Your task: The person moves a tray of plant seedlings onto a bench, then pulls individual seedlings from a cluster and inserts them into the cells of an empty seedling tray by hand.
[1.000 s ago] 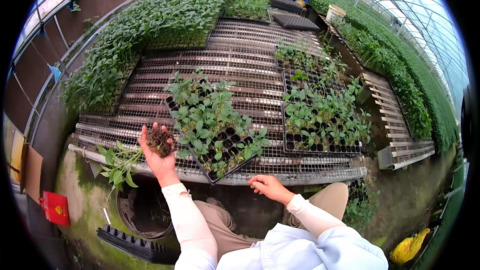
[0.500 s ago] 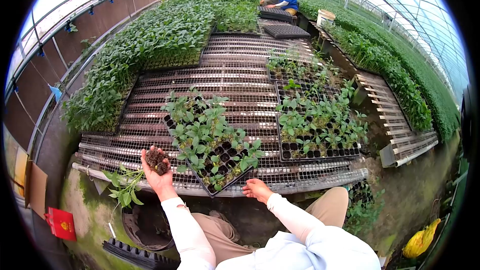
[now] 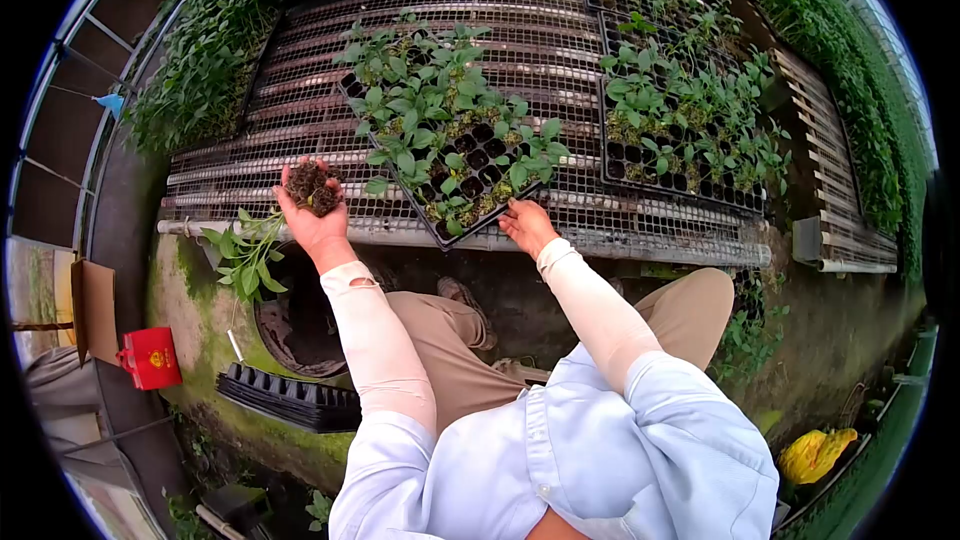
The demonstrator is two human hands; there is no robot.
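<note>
My left hand [image 3: 318, 223] is curled palm up around several seedlings, their brown root plugs [image 3: 314, 189] showing at the fingers. The leafy tops of these seedlings [image 3: 250, 258] hang out on the left side of the hand. At the near right edge of a black seedling tray [image 3: 425, 217], my right hand [image 3: 528, 226] has its fingers closed on the rim. The tray lies at an angle on the mesh bench, its near corner at the bench's front edge. Green seedlings [image 3: 420, 130] fill part of it, and several cells [image 3: 478, 158] hold no plant.
More seedling trays [image 3: 690, 185] stand on the right of the slatted bench [image 3: 300, 80], dense plants [image 3: 215, 70] on the left. Below are a round dark pot [image 3: 300, 325], stacked black trays [image 3: 285, 400] and a red box [image 3: 152, 358]. A yellow bag [image 3: 815, 455] lies lower right.
The view has tilted down, and the co-worker in blue is out of frame. My right hand has moved from beside the tray onto its edge. My left hand still holds the seedlings.
</note>
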